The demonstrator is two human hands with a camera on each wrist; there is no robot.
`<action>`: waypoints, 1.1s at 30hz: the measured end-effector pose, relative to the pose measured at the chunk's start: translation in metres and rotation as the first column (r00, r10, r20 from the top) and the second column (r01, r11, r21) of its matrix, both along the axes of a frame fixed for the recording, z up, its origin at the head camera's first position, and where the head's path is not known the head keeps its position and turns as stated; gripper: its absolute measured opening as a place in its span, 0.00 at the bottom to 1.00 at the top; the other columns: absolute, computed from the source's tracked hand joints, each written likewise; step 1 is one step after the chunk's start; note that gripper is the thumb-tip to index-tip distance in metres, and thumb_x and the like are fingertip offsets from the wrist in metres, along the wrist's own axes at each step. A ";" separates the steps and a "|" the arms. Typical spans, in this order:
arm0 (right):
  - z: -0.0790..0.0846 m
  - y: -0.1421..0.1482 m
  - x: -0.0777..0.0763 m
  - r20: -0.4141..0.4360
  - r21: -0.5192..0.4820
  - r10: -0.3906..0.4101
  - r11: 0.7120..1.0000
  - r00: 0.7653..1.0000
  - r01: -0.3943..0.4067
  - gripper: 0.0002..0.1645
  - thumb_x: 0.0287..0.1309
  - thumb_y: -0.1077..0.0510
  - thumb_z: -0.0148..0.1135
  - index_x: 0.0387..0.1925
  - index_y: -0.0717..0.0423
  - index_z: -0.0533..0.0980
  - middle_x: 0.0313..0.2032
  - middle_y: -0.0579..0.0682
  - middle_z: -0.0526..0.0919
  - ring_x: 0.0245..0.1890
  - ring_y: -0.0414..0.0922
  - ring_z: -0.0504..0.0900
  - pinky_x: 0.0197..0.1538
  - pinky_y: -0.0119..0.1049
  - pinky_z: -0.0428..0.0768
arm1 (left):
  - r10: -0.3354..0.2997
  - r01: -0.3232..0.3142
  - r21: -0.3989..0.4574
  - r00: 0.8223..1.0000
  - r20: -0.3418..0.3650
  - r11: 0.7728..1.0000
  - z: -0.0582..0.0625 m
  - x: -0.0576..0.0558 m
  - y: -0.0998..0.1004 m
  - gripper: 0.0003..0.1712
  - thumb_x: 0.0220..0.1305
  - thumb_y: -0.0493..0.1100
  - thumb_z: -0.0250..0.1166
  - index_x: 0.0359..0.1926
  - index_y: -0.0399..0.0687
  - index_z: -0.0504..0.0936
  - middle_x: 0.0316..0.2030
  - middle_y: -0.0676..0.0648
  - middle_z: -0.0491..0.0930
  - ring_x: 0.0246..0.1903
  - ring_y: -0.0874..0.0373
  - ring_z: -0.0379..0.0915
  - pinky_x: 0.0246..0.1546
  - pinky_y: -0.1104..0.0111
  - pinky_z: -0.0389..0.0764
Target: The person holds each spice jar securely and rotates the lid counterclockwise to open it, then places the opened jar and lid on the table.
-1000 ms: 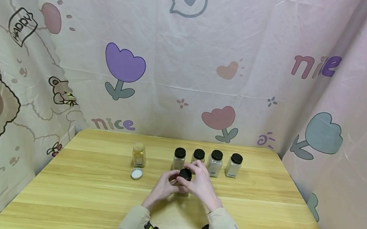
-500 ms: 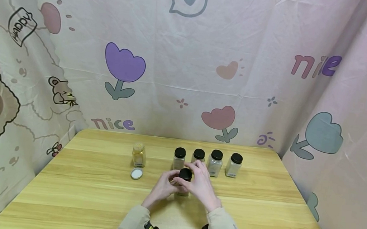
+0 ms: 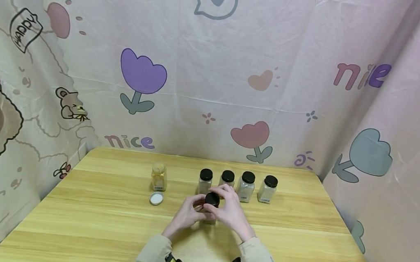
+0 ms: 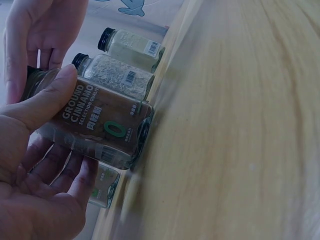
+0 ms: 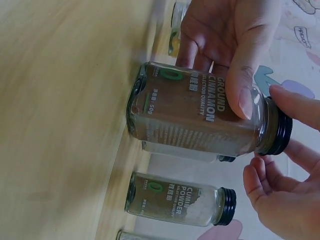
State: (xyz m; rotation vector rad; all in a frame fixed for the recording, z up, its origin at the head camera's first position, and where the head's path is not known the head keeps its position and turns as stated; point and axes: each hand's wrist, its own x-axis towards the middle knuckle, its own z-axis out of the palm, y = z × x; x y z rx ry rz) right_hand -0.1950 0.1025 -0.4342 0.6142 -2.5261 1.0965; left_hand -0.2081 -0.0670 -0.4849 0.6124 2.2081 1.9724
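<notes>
Ground cinnamon jar (image 5: 185,117), upright on the wooden table (image 3: 95,220); left hand (image 3: 186,212) grips its body, right hand (image 3: 230,208) pinches its black lid (image 5: 281,127); a firm hold below should stop it turning with the lid; behind, four black-capped jars (image 3: 245,190); leftward, a yellow jar (image 3: 159,179).

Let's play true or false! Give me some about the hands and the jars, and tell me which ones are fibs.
1. The left hand holds the cinnamon jar. True.
2. The cinnamon jar has a white cap. False: it has a black cap.
3. A loose lid lies on the table near the yellow jar. True.
4. The right hand is touching the yellow jar. False: the right hand is on the black cap.
5. The jars behind the hands are lying down. False: those four jars stand upright.
</notes>
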 end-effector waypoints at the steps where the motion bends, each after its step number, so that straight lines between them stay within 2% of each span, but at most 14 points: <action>1: 0.000 0.000 0.000 0.012 -0.006 0.007 1.000 1.000 -0.007 0.26 0.46 0.58 0.79 0.50 0.56 0.83 0.44 0.49 0.83 0.49 0.47 0.77 0.54 0.42 0.76 | 0.001 -0.001 -0.003 1.000 -0.003 1.000 0.000 0.000 0.000 0.28 0.53 0.31 0.75 0.55 0.27 0.77 0.54 0.28 0.81 0.57 0.39 0.79 0.61 0.67 0.82; 5: -0.001 0.001 0.000 0.012 -0.019 0.017 1.000 1.000 -0.017 0.31 0.46 0.56 0.79 0.54 0.57 0.82 0.47 0.50 0.82 0.52 0.48 0.76 0.57 0.48 0.76 | 0.011 -0.012 -0.017 1.000 -0.029 1.000 -0.001 -0.001 0.000 0.26 0.54 0.30 0.74 0.54 0.27 0.78 0.52 0.29 0.82 0.53 0.54 0.82 0.60 0.71 0.82; 7: -0.002 -0.001 0.000 -0.018 -0.012 0.005 1.000 1.000 -0.005 0.33 0.45 0.54 0.80 0.55 0.57 0.81 0.47 0.51 0.81 0.52 0.49 0.77 0.57 0.48 0.77 | 0.027 -0.028 -0.037 0.999 -0.034 0.999 -0.001 -0.001 0.000 0.26 0.53 0.30 0.75 0.53 0.28 0.79 0.51 0.30 0.83 0.49 0.62 0.81 0.57 0.76 0.81; 9: -0.002 -0.002 0.001 -0.065 0.003 -0.015 1.000 0.998 0.016 0.34 0.44 0.52 0.82 0.54 0.58 0.81 0.45 0.51 0.81 0.51 0.49 0.78 0.55 0.47 0.79 | 0.035 -0.036 -0.044 0.999 -0.019 0.998 -0.001 -0.001 0.000 0.26 0.53 0.31 0.76 0.53 0.30 0.80 0.50 0.32 0.83 0.47 0.65 0.80 0.54 0.78 0.81; 11: -0.002 -0.004 0.001 -0.111 0.016 -0.031 0.999 0.993 0.033 0.32 0.43 0.52 0.82 0.51 0.60 0.82 0.44 0.52 0.82 0.48 0.49 0.79 0.52 0.45 0.81 | 0.037 -0.037 -0.042 0.999 0.006 0.998 -0.001 -0.001 0.001 0.27 0.52 0.32 0.77 0.53 0.32 0.80 0.51 0.33 0.83 0.49 0.61 0.82 0.54 0.78 0.81; 13: -0.001 -0.005 0.001 -0.135 0.017 -0.037 0.999 0.990 0.040 0.29 0.43 0.54 0.82 0.48 0.61 0.84 0.42 0.52 0.84 0.45 0.49 0.81 0.49 0.43 0.82 | 0.028 -0.028 -0.031 0.999 0.015 0.999 -0.001 -0.001 0.001 0.27 0.52 0.32 0.77 0.54 0.31 0.79 0.53 0.32 0.82 0.53 0.53 0.82 0.56 0.75 0.83; 16: 0.001 -0.005 0.001 -0.115 0.000 -0.030 1.000 0.993 0.030 0.24 0.43 0.57 0.82 0.44 0.60 0.85 0.42 0.52 0.86 0.44 0.49 0.83 0.49 0.42 0.82 | 0.016 -0.016 -0.009 1.000 0.027 1.000 -0.001 0.000 0.001 0.28 0.52 0.32 0.76 0.55 0.30 0.78 0.54 0.31 0.81 0.58 0.41 0.80 0.59 0.70 0.82; 18: 0.002 -0.004 0.002 -0.081 -0.014 -0.011 1.000 0.997 0.010 0.21 0.44 0.59 0.81 0.43 0.59 0.85 0.43 0.51 0.87 0.46 0.49 0.83 0.51 0.42 0.81 | 0.012 -0.012 -0.010 1.000 0.020 1.000 -0.001 0.000 0.001 0.28 0.53 0.32 0.76 0.55 0.29 0.78 0.54 0.30 0.81 0.58 0.38 0.78 0.60 0.68 0.82; 24: 0.005 0.002 0.001 -0.018 -0.045 0.091 0.995 0.996 -0.092 0.21 0.46 0.64 0.77 0.45 0.59 0.85 0.48 0.54 0.87 0.52 0.51 0.84 0.57 0.44 0.82 | 0.012 -0.012 -0.034 1.000 -0.002 0.999 -0.002 -0.001 0.001 0.30 0.54 0.35 0.77 0.57 0.30 0.78 0.55 0.31 0.81 0.59 0.38 0.78 0.61 0.66 0.82; 29: 0.005 0.009 0.001 -0.001 -0.053 0.198 0.979 0.980 -0.198 0.22 0.51 0.66 0.72 0.51 0.58 0.83 0.54 0.56 0.85 0.57 0.54 0.81 0.62 0.49 0.80 | 0.004 -0.005 -0.042 1.000 -0.012 0.999 -0.002 -0.001 0.000 0.32 0.55 0.37 0.77 0.59 0.30 0.77 0.56 0.31 0.81 0.59 0.38 0.78 0.61 0.64 0.82; 33: 0.003 0.012 0.000 -0.001 -0.059 0.254 0.966 0.967 -0.253 0.25 0.57 0.67 0.67 0.58 0.56 0.80 0.59 0.55 0.83 0.62 0.54 0.78 0.65 0.50 0.79 | 0.009 -0.009 -0.049 1.000 -0.009 0.999 -0.001 -0.001 0.000 0.32 0.54 0.37 0.77 0.59 0.32 0.78 0.57 0.32 0.81 0.58 0.39 0.79 0.61 0.62 0.82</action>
